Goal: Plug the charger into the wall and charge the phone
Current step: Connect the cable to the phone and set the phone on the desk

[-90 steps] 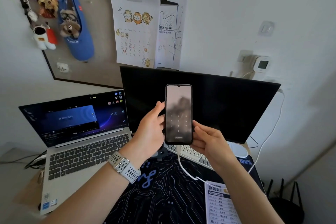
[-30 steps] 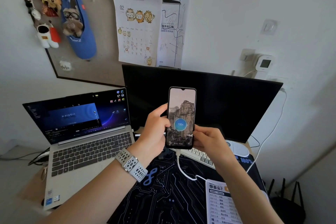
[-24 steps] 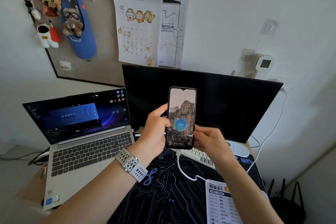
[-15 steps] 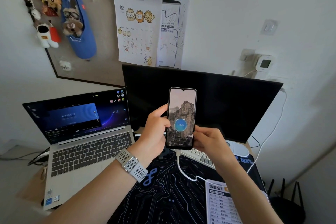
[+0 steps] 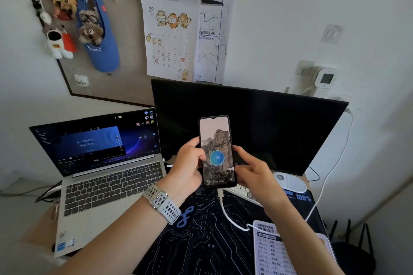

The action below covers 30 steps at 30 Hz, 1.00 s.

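The black phone (image 5: 217, 152) stands upright in front of the monitor, its screen lit with a mountain picture and a blue 100% circle. My left hand (image 5: 188, 164) grips its left edge with thumb and curled fingers. My right hand (image 5: 250, 171) holds its right edge between thumb and fingers. A white cable (image 5: 232, 219) is plugged into the phone's bottom, loops over the desk mat, then rises along the right wall (image 5: 337, 163) towards the monitor's top right corner. The wall end of the cable is hidden behind the monitor.
A dark monitor (image 5: 268, 127) stands right behind the phone, an open laptop (image 5: 100, 174) to the left. A keyboard (image 5: 243, 192), a white mouse (image 5: 290, 182) and a printed card (image 5: 272, 252) lie on the black desk mat (image 5: 201, 241). A small white display unit (image 5: 325, 78) hangs on the right wall.
Three seconds ago the phone showed a blurred keypad; it now shows the picture with the 100% circle. Over the last second the phone and both hands have stayed nearly still.
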{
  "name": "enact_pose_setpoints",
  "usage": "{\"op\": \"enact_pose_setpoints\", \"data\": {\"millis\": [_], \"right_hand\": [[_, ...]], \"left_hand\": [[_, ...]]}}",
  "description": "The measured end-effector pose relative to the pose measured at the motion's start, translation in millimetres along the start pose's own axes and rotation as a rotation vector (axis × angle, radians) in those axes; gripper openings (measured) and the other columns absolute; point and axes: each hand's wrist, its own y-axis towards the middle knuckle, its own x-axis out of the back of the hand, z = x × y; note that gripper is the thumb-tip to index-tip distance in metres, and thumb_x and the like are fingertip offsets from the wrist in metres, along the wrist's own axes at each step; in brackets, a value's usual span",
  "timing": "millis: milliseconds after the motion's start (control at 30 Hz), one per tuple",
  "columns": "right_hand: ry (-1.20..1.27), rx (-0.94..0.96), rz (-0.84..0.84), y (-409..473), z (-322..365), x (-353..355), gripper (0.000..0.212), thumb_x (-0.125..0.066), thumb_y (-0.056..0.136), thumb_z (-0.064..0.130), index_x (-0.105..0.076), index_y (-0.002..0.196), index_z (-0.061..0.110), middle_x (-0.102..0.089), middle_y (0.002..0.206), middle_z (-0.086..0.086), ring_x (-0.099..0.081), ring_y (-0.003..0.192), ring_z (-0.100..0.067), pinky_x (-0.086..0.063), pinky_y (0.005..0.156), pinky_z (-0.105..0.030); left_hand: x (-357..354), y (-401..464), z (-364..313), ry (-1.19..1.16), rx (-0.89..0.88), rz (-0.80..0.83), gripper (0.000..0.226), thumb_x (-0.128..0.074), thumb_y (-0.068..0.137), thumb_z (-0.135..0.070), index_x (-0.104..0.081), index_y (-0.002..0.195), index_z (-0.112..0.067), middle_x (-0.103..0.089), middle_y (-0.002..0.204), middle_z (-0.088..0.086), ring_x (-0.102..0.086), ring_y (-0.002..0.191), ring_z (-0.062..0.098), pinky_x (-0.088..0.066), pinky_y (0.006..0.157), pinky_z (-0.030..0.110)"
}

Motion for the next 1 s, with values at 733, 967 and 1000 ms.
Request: {"op": "enact_pose_setpoints", "data": {"millis": [733,967,1000], "right_hand": [[-0.02,0.041,-0.007,9,-18,-2,0.06,-0.049,0.092,0.01,-0.037,0.141,0.042,-0.043,0.068,-0.01,-0.047,0.072,-0.023,-0.044,0.108,-0.044],[0.033,-0.001,0.014,6,-16,-6,0.057,-0.05,0.094,0.011,-0.038,0.14,0.043,-0.054,0.103,-0.044,-0.053,0.097,-0.059,-0.058,0.089,-0.04],[0.038,-0.011,0.019,6,-17,-6,0.057,-0.05,0.094,0.012,-0.038,0.141,0.041,-0.054,0.104,-0.044,-0.052,0.096,-0.06,-0.058,0.09,-0.041]], "left_hand": [[6,2,4,0.017,0.018,0.013,0.057,-0.033,0.07,0.013,-0.07,0.098,-0.02,-0.063,0.095,0.011,-0.056,0.093,0.028,-0.054,0.067,0.038],[4,3,4,0.004,0.09,-0.008,0.052,-0.031,0.073,0.011,-0.065,0.106,-0.011,-0.059,0.096,0.012,-0.054,0.089,0.028,-0.051,0.064,0.036],[3,3,4,-0.006,0.104,-0.008,0.05,-0.031,0.074,0.01,-0.065,0.104,-0.011,-0.059,0.096,0.012,-0.055,0.087,0.028,-0.051,0.063,0.036]]}}
